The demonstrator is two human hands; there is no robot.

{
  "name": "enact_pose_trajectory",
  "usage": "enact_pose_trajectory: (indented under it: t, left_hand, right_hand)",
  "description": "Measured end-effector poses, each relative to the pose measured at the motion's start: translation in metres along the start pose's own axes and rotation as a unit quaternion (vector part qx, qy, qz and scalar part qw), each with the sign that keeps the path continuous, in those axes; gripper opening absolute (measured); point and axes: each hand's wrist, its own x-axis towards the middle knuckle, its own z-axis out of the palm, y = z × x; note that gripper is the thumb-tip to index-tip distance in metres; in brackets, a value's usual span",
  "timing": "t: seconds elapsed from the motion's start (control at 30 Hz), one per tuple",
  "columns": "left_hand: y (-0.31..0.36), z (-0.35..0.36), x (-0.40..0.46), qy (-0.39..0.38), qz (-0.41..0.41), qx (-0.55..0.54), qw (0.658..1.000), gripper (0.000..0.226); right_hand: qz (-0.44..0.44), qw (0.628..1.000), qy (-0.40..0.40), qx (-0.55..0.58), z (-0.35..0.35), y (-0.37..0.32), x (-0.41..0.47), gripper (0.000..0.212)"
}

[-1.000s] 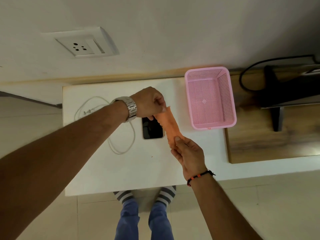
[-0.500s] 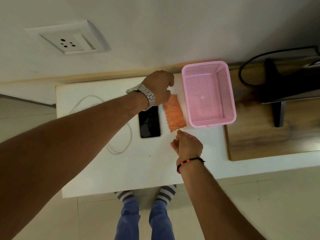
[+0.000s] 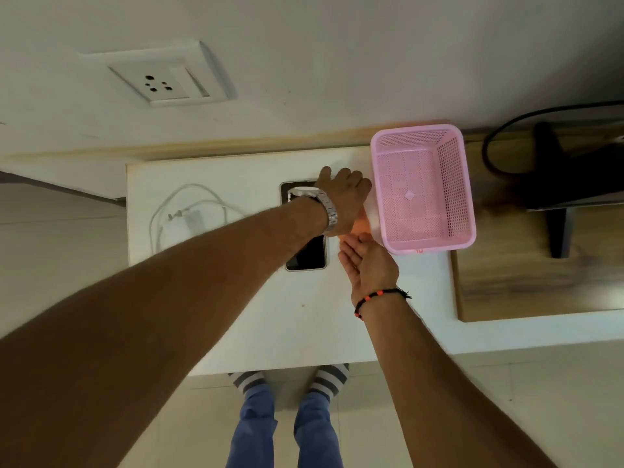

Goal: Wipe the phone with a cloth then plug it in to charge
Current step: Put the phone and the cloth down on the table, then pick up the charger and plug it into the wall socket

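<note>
The black-screened phone [image 3: 306, 256] lies flat on the white table [image 3: 236, 298], its middle hidden under my left forearm. My left hand [image 3: 344, 194], with a metal watch on the wrist, rests palm down on the orange cloth [image 3: 360, 226] between the phone and the basket, fingers curled over the cloth's far end. Only a small near strip of the cloth shows. My right hand [image 3: 368, 265] is open, fingers apart, its fingertips at the cloth's near edge. The white charger and its coiled cable [image 3: 189, 219] lie left of the phone. A wall socket [image 3: 165, 84] is above, to the left.
A pink mesh basket [image 3: 469, 214] stands right of the cloth, touching the table's back edge. Further right is a wooden surface [image 3: 523, 288] with a black monitor stand [image 3: 560, 228] and a black cable. My striped socks and the floor show below the table's front edge.
The cloth has gone down from being stretched between both hands to lying beside the phone. My right hand has let go of it and opened. My left hand now lies over it.
</note>
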Motion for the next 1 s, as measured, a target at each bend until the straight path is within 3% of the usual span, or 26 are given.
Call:
enact_pose_trajectory:
  t: [0.13,0.23,0.3,0.4,0.53,0.67,0.73,0.87,1.0]
  left_hand:
    - [0.001,-0.012,0.000,-0.032,-0.017,-0.044,0.998,0.047]
    - [-0.004,-0.023,-0.023,0.043,0.000,-0.103,0.994,0.042]
    - [-0.006,-0.027,-0.053,0.122,-0.001,-0.212,0.970,0.037]
    - [-0.012,-0.025,-0.112,0.227,-0.046,-0.401,0.886,0.023]
    - [-0.041,0.001,-0.186,0.286,-0.174,-0.547,0.767,0.018]
    - [-0.088,0.035,-0.244,0.314,-0.333,-0.666,0.589,0.020]
    - [-0.111,0.052,-0.264,0.324,-0.397,-0.678,0.527,0.019]
    - [-0.145,0.078,-0.283,0.302,-0.439,-0.715,0.453,0.020]
    - [-0.166,0.092,-0.276,0.263,-0.434,-0.755,0.415,0.016]
  right_hand:
    - [-0.007,0.999,-0.017,-0.042,0.003,-0.006,-0.009,0.024]
    - [-0.016,0.997,-0.042,-0.055,0.002,-0.007,-0.023,0.022]
    - [-0.026,0.997,-0.057,-0.051,0.000,-0.004,-0.033,0.022]
    - [-0.041,0.993,-0.085,-0.070,0.003,0.008,-0.052,0.023]
    - [-0.057,0.981,-0.119,-0.143,0.020,0.033,-0.074,0.025]
    - [-0.060,0.962,-0.158,-0.213,0.056,0.060,-0.089,0.025]
    - [-0.060,0.950,-0.173,-0.252,0.078,0.074,-0.094,0.024]
    - [-0.080,0.918,-0.184,-0.341,0.123,0.099,-0.098,0.021]
    - [-0.091,0.903,-0.176,-0.382,0.163,0.116,-0.097,0.026]
